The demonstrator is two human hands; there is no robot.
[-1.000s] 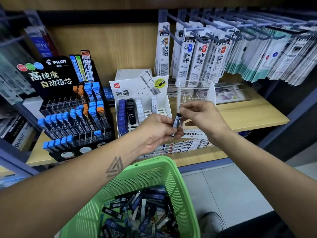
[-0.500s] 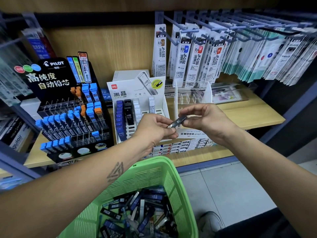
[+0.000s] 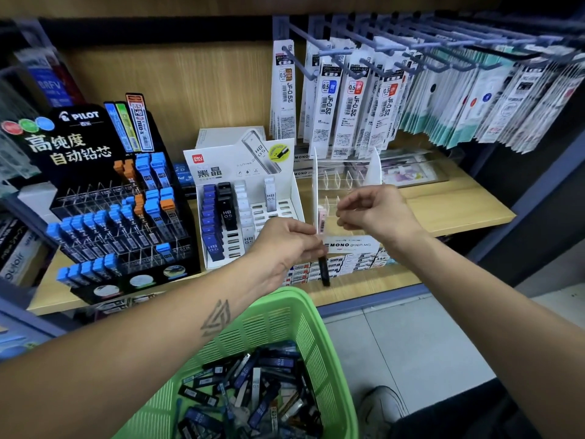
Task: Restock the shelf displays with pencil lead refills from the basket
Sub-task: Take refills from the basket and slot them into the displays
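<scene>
My left hand (image 3: 289,245) pinches the top end of a dark lead refill case (image 3: 323,271), which hangs downward in front of the shelf edge. My right hand (image 3: 375,212) is a little to the right and higher, apart from the case, its fingers curled with nothing visible between them. It hovers before the clear MONO display (image 3: 346,182), where a pink refill (image 3: 322,220) stands at the left side. The green basket (image 3: 304,315) below holds several dark and blue refill cases. The white Deli display (image 3: 245,204) stands to the left of my hands.
A black Pilot display (image 3: 104,198) with blue and orange refills fills the shelf's left. Pen refill packs (image 3: 354,106) hang on hooks above the wooden shelf (image 3: 459,207). Small boxes are stacked under the MONO display. A shoe (image 3: 381,407) is on the tiled floor.
Both hands held the dark case together before. My right hand has let go and drawn up to the right; the case now hangs from my left hand alone.
</scene>
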